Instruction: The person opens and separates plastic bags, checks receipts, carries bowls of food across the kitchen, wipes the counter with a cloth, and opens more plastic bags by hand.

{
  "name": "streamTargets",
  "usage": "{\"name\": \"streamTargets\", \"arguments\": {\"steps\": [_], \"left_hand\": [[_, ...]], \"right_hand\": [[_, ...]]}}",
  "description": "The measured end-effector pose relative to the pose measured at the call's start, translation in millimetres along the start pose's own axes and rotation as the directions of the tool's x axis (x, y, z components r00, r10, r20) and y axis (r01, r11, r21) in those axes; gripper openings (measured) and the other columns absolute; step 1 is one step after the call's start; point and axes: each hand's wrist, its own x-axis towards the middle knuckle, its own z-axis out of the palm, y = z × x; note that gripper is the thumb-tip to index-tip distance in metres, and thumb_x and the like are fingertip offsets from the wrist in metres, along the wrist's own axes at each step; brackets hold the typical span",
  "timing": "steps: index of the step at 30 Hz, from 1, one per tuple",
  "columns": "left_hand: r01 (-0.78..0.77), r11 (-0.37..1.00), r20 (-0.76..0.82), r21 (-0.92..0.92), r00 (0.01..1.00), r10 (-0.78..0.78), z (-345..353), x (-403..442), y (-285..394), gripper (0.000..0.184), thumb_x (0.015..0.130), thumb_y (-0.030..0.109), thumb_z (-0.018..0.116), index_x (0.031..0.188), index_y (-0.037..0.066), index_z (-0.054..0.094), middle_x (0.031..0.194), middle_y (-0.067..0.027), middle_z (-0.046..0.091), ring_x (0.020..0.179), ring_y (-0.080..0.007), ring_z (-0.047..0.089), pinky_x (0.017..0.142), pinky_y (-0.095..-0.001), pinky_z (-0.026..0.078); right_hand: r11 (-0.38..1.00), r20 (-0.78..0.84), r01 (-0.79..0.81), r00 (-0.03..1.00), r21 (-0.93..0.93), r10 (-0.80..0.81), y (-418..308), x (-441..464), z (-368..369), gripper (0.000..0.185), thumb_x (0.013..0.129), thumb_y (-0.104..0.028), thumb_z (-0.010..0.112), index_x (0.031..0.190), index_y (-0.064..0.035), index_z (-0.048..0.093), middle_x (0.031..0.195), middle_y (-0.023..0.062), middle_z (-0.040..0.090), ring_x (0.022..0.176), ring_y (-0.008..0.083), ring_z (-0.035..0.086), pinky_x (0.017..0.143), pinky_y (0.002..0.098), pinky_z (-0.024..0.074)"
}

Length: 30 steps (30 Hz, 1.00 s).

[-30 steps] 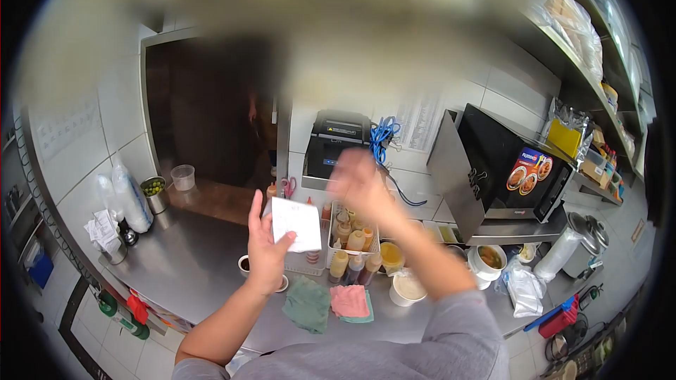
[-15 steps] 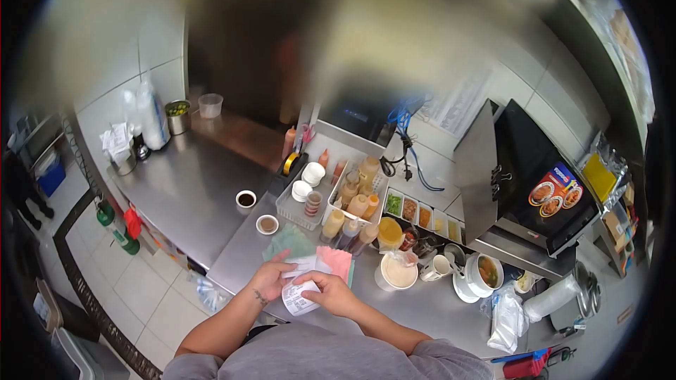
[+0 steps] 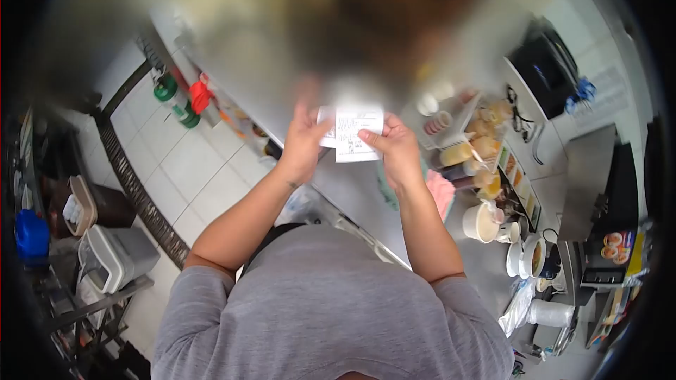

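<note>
Printed receipts (image 3: 349,143), apparently two, overlapping, held above the steel bench (image 3: 362,200) near its front edge; print faces up, we judge, for reading. Left hand (image 3: 303,144): thumb on the left slip, pinching it against the palm side; its far fingertips blur, so we cannot tell whether they spread. Right hand (image 3: 400,151): thumb pinching the right slip's face, fingers behind, a grip that likely steadies the paper. Just beside the right forearm (image 3: 427,222), one pink cloth (image 3: 441,193), probably kept there for wiping. Farther in, one white tub (image 3: 475,224); squeeze bottles (image 3: 458,153) grouped, it seems, for one reach; garnish containers (image 3: 512,167), one row toward the back edge; one soup bowl (image 3: 527,253), nearer the bench's right end.
</note>
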Motion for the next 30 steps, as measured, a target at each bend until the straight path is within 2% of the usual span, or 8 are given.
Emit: {"name": "streamTargets", "arguments": {"steps": [2, 5, 9, 15, 18, 21, 27, 30], "left_hand": [[0.314, 0.908, -0.087, -0.276, 0.933, -0.349, -46, 4, 25, 0.064, 0.095, 0.040, 0.046, 0.146, 0.014, 0.018, 0.125, -0.0131, 0.054, 0.112, -0.0241, 0.055, 0.094, -0.0407, 0.045], [0.569, 0.708, 0.054, -0.418, 0.794, -0.606, -98, 7, 44, 0.061, 0.095, 0.053, 0.028, 0.132, 0.006, 0.042, 0.122, -0.0140, 0.056, 0.111, -0.0259, 0.056, 0.092, -0.0425, 0.047], [0.541, 0.641, 0.169, -0.545, 0.819, -0.548, -153, 27, 42, 0.070, 0.092, 0.064, 0.025, 0.132, 0.009, 0.045, 0.131, -0.0100, 0.051, 0.117, -0.0282, 0.052, 0.097, -0.0440, 0.043], [0.403, 0.689, 0.057, -0.603, 0.883, -0.466, -213, 64, 54, 0.052, 0.094, 0.048, 0.044, 0.125, 0.006, 0.050, 0.119, -0.0117, 0.058, 0.109, -0.0256, 0.056, 0.095, -0.0412, 0.045], [0.216, 0.935, -0.268, -0.281, 0.918, -0.292, -244, 83, 62, 0.040, 0.090, 0.016, 0.060, 0.127, 0.005, 0.048, 0.107, -0.0090, 0.062, 0.096, -0.0174, 0.062, 0.085, -0.0307, 0.050], [0.089, 0.996, -0.423, -0.010, 0.902, -0.085, -271, 102, 67, 0.041, 0.091, 0.011, 0.059, 0.129, 0.004, 0.047, 0.098, -0.0085, 0.064, 0.085, -0.0147, 0.064, 0.077, -0.0269, 0.052], [-0.084, 0.949, -0.385, 0.303, 0.900, 0.203, -298, 129, 57, 0.035, 0.092, 0.006, 0.054, 0.127, 0.004, 0.051, 0.093, -0.0095, 0.066, 0.079, -0.0125, 0.065, 0.068, -0.0248, 0.054], [-0.116, 0.847, -0.285, 0.519, 0.911, 0.299, -294, 139, 45, 0.034, 0.092, 0.006, 0.054, 0.126, 0.004, 0.052, 0.094, -0.0094, 0.066, 0.079, -0.0123, 0.065, 0.068, -0.0249, 0.054]], "right_hand": [[1.000, 0.028, 0.000, 1.000, 0.028, -0.001, 15, 21, 36, 0.031, 0.079, 0.001, 0.066, 0.109, 0.0016, 0.057, 0.099, 0.0113, 0.067, 0.088, 0.0161, 0.064, 0.084, 0.0293, 0.0486], [0.992, 0.058, -0.051, 0.997, 0.115, 0.044, 38, 47, 85, 0.024, 0.080, 0.000, 0.066, 0.104, 0.0006, 0.060, 0.098, 0.0109, 0.067, 0.089, 0.0159, 0.064, 0.083, 0.0290, 0.0488], [0.975, 0.091, -0.130, 0.989, 0.180, 0.115, 57, 63, 128, 0.026, 0.080, 0.000, 0.066, 0.105, 0.0004, 0.058, 0.099, 0.0106, 0.066, 0.089, 0.0164, 0.064, 0.083, 0.0292, 0.0494], [0.963, 0.041, -0.199, 0.980, 0.180, 0.195, 74, 90, 159, 0.026, 0.079, 0.003, 0.065, 0.104, 0.0009, 0.056, 0.098, 0.0126, 0.066, 0.087, 0.0171, 0.064, 0.082, 0.0305, 0.0503], [0.967, 0.042, -0.232, 0.973, 0.107, 0.229, 77, 103, 165, 0.024, 0.078, 0.004, 0.064, 0.101, 0.0010, 0.059, 0.097, 0.0120, 0.066, 0.086, 0.0165, 0.064, 0.082, 0.0300, 0.0495], [0.980, 0.091, -0.193, 0.976, -0.055, 0.198, 89, 116, 157, 0.024, 0.077, 0.005, 0.064, 0.100, 0.0009, 0.062, 0.096, 0.0111, 0.067, 0.086, 0.0159, 0.064, 0.082, 0.0295, 0.0485], [0.997, 0.109, -0.063, 0.992, 0.044, 0.058, 66, 148, 138, 0.028, 0.076, 0.003, 0.065, 0.105, 0.0001, 0.062, 0.102, 0.0094, 0.066, 0.093, 0.0166, 0.062, 0.087, 0.0307, 0.0457], [0.919, 0.121, -0.061, 0.993, 0.389, 0.015, 43, 162, 145, 0.032, 0.080, 0.001, 0.060, 0.113, 0.0003, 0.057, 0.106, 0.0086, 0.064, 0.100, 0.0188, 0.060, 0.094, 0.0348, 0.0432]]}}
